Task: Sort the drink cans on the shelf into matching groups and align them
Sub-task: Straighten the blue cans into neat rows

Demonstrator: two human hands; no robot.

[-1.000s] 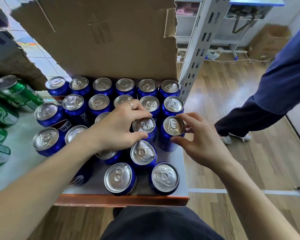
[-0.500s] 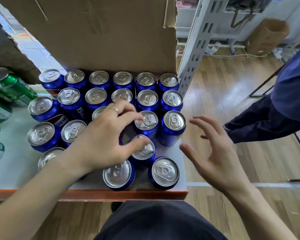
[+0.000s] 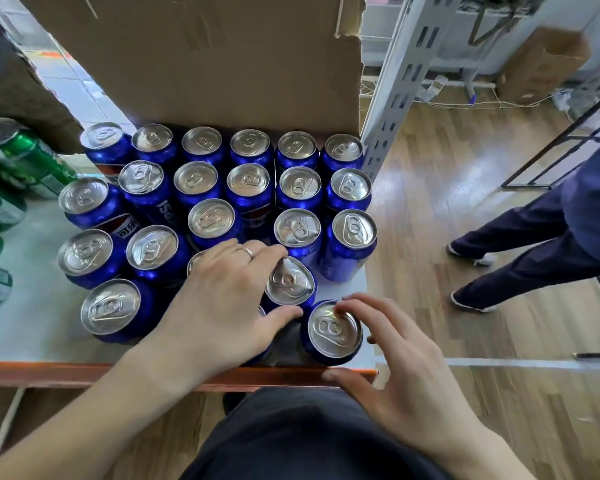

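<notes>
Head view: the sorting looks largely done, the aligning about half done. The blue cans (image 3: 246,181) stand together on the shelf (image 3: 32,327) in front of the box (image 3: 205,57), and the green cans (image 3: 32,157) sit apart, off to the left of the box, so no colours are mixed as far as can be seen. Only part of the green group shows at the picture's edge, so I cannot tell how tidy it is.

The two rows of blue cans nearest the box run straight and close. Farther from the box the order breaks down: the cans stand staggered with gaps between them, and those out beyond the box's left corner drift off the line.

The left hand (image 3: 219,299) lies over that loose part and holds a tilted can (image 3: 290,280) between thumb and fingers. The right hand (image 3: 406,368) is spread wide, fingertips on the top of the front can (image 3: 335,332), the one farthest from the box at the shelf's edge; its thumb is off the can.

Left to do, by my reading: set the tilted can upright, close the gaps, and square up the rows farthest from the box.
</notes>
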